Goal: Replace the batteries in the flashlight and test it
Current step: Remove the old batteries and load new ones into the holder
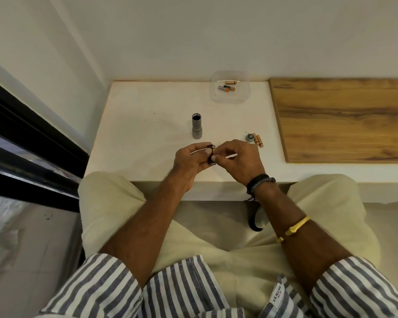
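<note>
The grey flashlight body [197, 126] stands upright on the white table [147, 125], its open end facing up. Just in front of it, my left hand [190, 164] and my right hand [239, 160] together pinch a small black battery holder [211, 154]; fingers hide most of it. To the right lie the round grey end cap [249, 137] and two copper-coloured batteries [258, 139]. A clear plastic tray [230, 89] at the back holds a few more batteries [226, 88].
A wooden board [340, 118] covers the table's right part. White walls close the back and left. A black window frame [28, 138] runs along the left. A black strap [254, 222] hangs between my knees below the table edge.
</note>
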The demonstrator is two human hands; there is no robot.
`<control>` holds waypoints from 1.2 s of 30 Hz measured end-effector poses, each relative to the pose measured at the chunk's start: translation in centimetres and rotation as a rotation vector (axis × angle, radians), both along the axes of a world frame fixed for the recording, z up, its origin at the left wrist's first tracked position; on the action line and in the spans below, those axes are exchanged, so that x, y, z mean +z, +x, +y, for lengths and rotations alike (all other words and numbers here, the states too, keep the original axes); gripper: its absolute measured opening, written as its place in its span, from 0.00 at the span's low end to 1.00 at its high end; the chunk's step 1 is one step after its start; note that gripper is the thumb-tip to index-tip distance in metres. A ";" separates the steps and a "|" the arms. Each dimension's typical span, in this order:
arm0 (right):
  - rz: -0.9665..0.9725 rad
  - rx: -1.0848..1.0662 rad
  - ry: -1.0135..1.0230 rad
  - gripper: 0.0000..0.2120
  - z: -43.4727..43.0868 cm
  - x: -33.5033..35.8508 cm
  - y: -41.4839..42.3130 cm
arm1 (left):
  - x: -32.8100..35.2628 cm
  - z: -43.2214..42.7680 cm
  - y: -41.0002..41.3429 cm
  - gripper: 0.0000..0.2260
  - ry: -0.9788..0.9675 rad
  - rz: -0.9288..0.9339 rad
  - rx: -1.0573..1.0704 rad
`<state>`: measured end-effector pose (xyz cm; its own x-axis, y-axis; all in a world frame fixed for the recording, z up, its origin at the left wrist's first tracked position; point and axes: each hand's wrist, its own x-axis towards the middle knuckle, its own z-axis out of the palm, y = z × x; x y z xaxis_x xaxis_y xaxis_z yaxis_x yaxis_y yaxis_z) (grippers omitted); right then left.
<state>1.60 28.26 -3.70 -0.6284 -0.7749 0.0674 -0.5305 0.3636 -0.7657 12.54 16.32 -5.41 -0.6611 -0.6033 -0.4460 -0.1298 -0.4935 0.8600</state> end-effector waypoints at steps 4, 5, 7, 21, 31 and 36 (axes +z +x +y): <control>-0.217 -0.161 0.042 0.02 -0.3 0.0 0.2 | -0.3 0.5 -0.3 0.10 -0.090 -0.014 0.020; -0.246 -0.197 0.047 0.02 -0.3 0.1 0.3 | -0.3 0.6 -0.3 0.09 -0.118 -0.013 0.020; -0.292 -0.252 0.061 0.02 -0.4 0.3 0.4 | -0.3 0.9 -0.5 0.09 -0.187 -0.002 0.003; -0.761 -0.373 -0.059 0.06 0.1 0.2 -1.0 | -0.5 0.8 -0.8 0.10 -0.098 0.046 0.025; -0.494 -0.735 -0.087 0.05 2.7 -1.9 -7.8 | -0.5 0.3 -0.7 0.13 0.290 0.157 0.042; -0.292 -0.764 0.058 0.10 2.6 -4.3 -9.0 | -0.5 0.4 -0.7 0.14 0.321 0.163 0.048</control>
